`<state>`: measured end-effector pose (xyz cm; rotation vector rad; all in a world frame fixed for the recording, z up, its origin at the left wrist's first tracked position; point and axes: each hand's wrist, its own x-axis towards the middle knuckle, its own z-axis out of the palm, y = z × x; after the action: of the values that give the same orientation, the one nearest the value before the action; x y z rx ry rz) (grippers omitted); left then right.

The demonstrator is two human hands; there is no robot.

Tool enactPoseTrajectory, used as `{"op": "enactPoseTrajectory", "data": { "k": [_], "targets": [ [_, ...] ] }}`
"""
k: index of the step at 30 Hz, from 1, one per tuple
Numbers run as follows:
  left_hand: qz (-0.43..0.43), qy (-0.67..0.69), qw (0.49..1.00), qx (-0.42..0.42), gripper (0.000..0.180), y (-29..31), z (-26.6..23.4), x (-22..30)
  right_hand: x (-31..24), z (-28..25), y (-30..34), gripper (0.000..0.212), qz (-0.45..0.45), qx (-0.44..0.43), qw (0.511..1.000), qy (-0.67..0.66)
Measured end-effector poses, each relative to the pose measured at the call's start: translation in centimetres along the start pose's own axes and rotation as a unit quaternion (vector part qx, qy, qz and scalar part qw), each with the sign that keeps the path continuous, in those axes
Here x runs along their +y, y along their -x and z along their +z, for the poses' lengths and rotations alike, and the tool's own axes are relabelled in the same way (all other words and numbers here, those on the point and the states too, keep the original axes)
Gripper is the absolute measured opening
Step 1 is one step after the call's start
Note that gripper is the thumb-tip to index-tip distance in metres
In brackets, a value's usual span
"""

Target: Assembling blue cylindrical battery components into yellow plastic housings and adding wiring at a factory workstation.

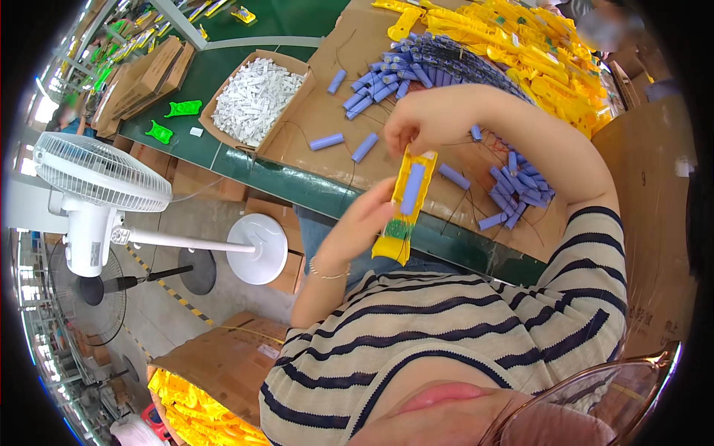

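Observation:
My left hand (362, 223) grips a long yellow plastic casing (392, 251) by its side, over the table's near edge. Inside the casing lie a blue-purple battery cell (413, 189) and, nearer to me, a green circuit board (398, 229). My right hand (428, 119) bends down at the casing's far end with its fingers pinched together; what they hold there is hidden. Loose battery cells with thin dark wires, such as one cell (454, 176), lie on the cardboard around both hands.
A box of small white parts (253, 100) stands left of the hands. Battery cells (439, 59) and yellow casings (520, 37) pile up at the back. More cells (518, 189) lie right. Green plastic pieces (183, 108) and a white fan (104, 175) are at the left.

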<state>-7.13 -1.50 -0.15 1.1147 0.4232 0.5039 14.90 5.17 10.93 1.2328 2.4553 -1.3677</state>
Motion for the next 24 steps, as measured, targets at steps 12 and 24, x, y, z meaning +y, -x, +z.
{"op": "enactPoseTrajectory", "data": {
  "k": [12,24],
  "targets": [
    [0.241,-0.515,0.783,0.251,0.041,1.0,-7.1,-5.8,19.1,-17.6,-14.2,0.008,0.158,0.429,0.707,-0.54],
    [0.259,-0.593,0.712,0.272,0.027,-0.5,-8.0,-7.0,26.5,-24.5,-38.0,0.024,0.349,0.42,0.799,-0.252]
  ]
}}
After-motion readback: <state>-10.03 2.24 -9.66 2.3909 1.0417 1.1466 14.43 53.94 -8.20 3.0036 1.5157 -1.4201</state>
